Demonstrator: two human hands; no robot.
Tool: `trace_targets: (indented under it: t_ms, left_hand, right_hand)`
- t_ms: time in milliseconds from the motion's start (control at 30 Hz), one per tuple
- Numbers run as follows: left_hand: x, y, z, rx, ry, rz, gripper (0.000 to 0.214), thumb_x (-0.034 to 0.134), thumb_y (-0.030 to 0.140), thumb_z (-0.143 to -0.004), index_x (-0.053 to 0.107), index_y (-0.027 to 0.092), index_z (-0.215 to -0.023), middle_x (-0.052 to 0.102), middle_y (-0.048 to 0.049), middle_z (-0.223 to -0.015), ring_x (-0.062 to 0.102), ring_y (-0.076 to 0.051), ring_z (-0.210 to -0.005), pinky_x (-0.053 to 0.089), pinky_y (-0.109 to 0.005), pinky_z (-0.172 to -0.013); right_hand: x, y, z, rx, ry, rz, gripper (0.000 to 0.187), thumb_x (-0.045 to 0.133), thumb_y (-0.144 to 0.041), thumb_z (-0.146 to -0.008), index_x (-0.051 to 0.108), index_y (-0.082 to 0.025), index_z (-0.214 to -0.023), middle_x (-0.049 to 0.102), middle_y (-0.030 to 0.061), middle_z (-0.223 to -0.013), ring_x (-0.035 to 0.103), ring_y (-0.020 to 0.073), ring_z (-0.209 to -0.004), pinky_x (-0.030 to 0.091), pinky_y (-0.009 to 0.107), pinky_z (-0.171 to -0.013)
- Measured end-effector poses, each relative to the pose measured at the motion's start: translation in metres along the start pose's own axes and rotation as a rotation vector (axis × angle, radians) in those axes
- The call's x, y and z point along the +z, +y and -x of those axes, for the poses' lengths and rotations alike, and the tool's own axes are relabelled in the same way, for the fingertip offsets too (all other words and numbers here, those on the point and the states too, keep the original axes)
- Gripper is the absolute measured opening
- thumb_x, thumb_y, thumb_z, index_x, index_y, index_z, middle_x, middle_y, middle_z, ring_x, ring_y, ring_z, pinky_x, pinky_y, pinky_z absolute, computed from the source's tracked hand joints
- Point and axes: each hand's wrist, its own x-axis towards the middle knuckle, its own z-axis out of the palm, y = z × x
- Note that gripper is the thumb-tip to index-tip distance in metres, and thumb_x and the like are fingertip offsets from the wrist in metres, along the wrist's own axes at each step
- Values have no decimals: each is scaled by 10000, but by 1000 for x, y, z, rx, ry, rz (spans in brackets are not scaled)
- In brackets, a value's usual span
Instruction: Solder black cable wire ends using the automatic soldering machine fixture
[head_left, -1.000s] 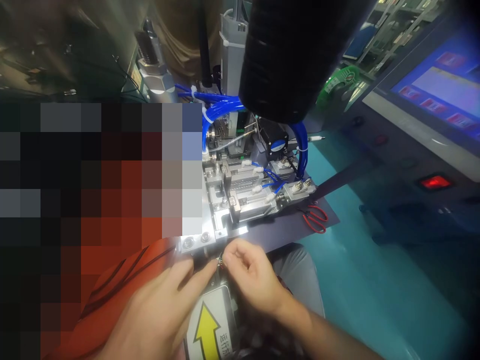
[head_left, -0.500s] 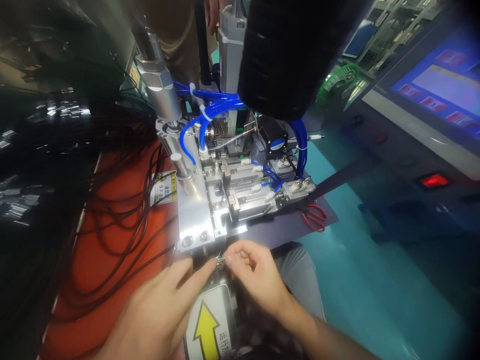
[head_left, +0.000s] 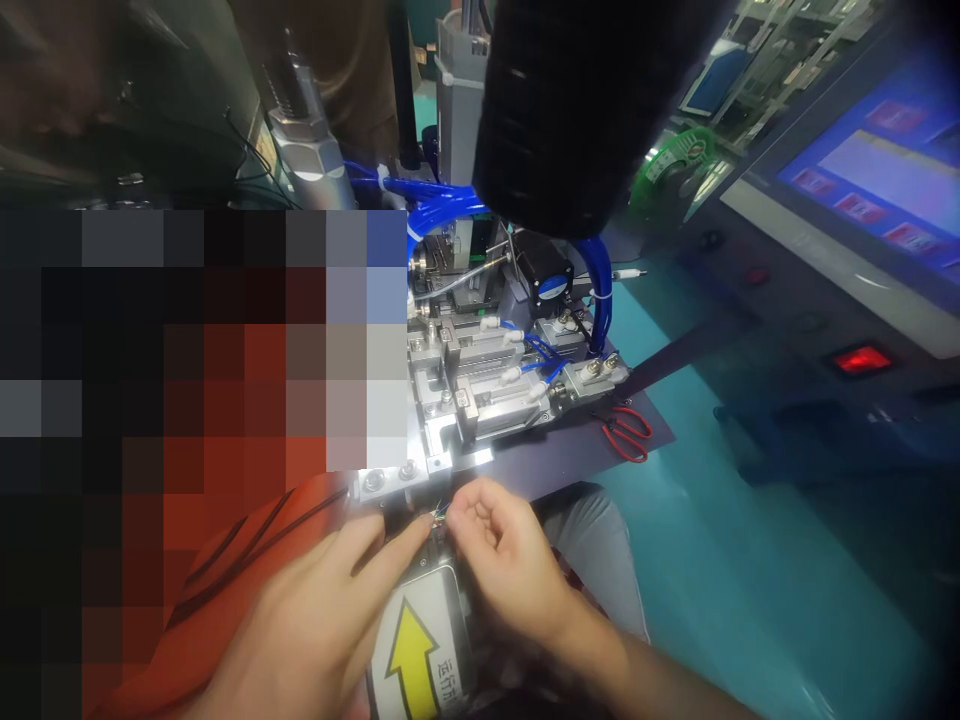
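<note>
A small bunch of thin coloured wires [head_left: 439,516] sits between my two hands, just below the front edge of the metal machine. My left hand [head_left: 315,590] comes in from the lower left and pinches the bunch at its fingertips. From the right, my right hand [head_left: 514,550] has its thumb and finger pressed together at the tips of the wires, with the other fingers curled in. Fingers hide most of the wires' length. Under the hands is a white plate with a yellow arrow [head_left: 410,655].
Ahead stands the machine's slide assembly [head_left: 499,405] with blue air tubes [head_left: 600,290]. Red-handled scissors or snips [head_left: 628,435] lie right of it. A thick black tube [head_left: 562,120] hangs above. At right is a screen panel [head_left: 885,190]. Blurred blocks cover the left side.
The right fingertips have shifted slightly left and up at the wires, which now look more fanned out. The left hand stays nearly still. Blurred blocks now hide the left area.
</note>
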Motion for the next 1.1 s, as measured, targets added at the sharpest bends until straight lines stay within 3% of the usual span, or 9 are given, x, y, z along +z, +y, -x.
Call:
trace_targets:
  t_ms: [233,500,633,767,933,1100]
  left_hand:
    - [1,0,1,13,-16,-32,476,351,142,-986,495,276,-1419,592,-67,-1087,640,-171,-881,487,-262,-734]
    - [-1,-1,1,16,-50,-27,487,366,139,-990,446,274,-1451,549,-69,-1154,622,-168,-911,467,-263,-783]
    - [-3,2,-2,39,-14,-55,493,346,117,-978,456,265,-1435,553,-64,-1111,623,-163,-852,456,-254,-716]
    - [-7,4,-3,41,-63,-70,522,387,129,-942,430,256,-1446,538,-55,-1043,593,-155,-757,444,-258,-660]
    - [-7,2,-2,58,-71,-84,542,373,96,-936,415,248,-1454,531,-76,-1111,587,-165,-813,453,-264,-703]
    - [-5,3,-3,51,-60,-61,528,371,78,-931,441,239,-1428,523,-66,-1101,582,-154,-809,450,-256,-714]
  right_hand:
    - [-1,-1,-2,-17,-8,36,116,568,-242,-907,552,-202,-799,505,-42,-635,445,113,-539,346,252,-509]
    - [1,-7,-3,86,7,-1,124,566,-244,-864,539,-204,-750,506,-39,-623,458,122,-554,368,259,-517]
    - [4,-15,-3,136,33,24,136,567,-221,-832,522,-204,-705,482,-53,-590,444,115,-541,356,246,-501]
    - [4,-27,-5,206,72,74,163,573,-157,-801,499,-202,-663,489,-60,-574,457,107,-537,355,234,-503]
    - [-4,-29,-9,330,-9,-10,133,587,-152,-815,546,-181,-692,499,-59,-565,428,95,-512,331,231,-493]
    - [-5,-24,-7,190,44,39,78,613,-230,-829,632,-169,-784,546,-37,-600,471,112,-530,357,238,-500]
